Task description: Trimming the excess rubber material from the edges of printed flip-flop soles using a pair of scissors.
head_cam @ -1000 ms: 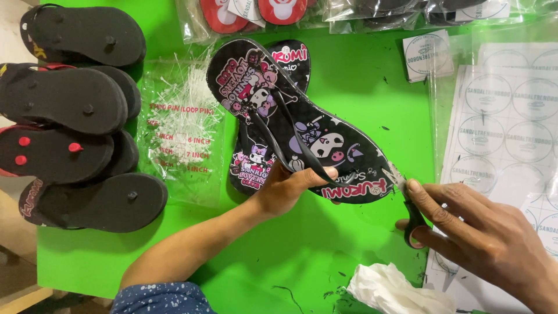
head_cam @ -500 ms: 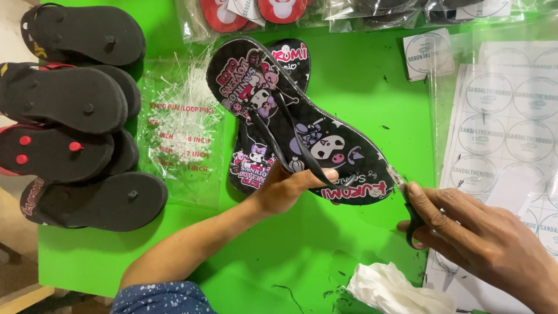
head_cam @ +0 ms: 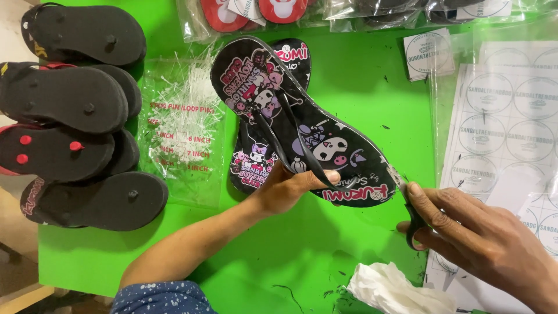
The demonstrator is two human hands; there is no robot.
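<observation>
My left hand (head_cam: 290, 187) grips the heel edge of a black flip-flop (head_cam: 314, 131) printed with pink and white cartoon figures, thumb on top of the sole near the strap ends. A second matching flip-flop (head_cam: 250, 166) lies under it on the green table (head_cam: 360, 75). My right hand (head_cam: 476, 235) holds black-handled scissors (head_cam: 410, 203), whose blades touch the heel rim of the upper flip-flop at its right end.
Several black flip-flops (head_cam: 70, 99) are stacked soles-up at the left. A clear bag of white plastic loop pins (head_cam: 183, 122) lies beside them. Sheets of round stickers (head_cam: 511, 128) cover the right side. Crumpled white plastic (head_cam: 395, 291) sits at the bottom. Bagged items line the far edge.
The scissors and my right hand have stayed at the heel rim with only a slight shift; the flip-flop is held almost unchanged.
</observation>
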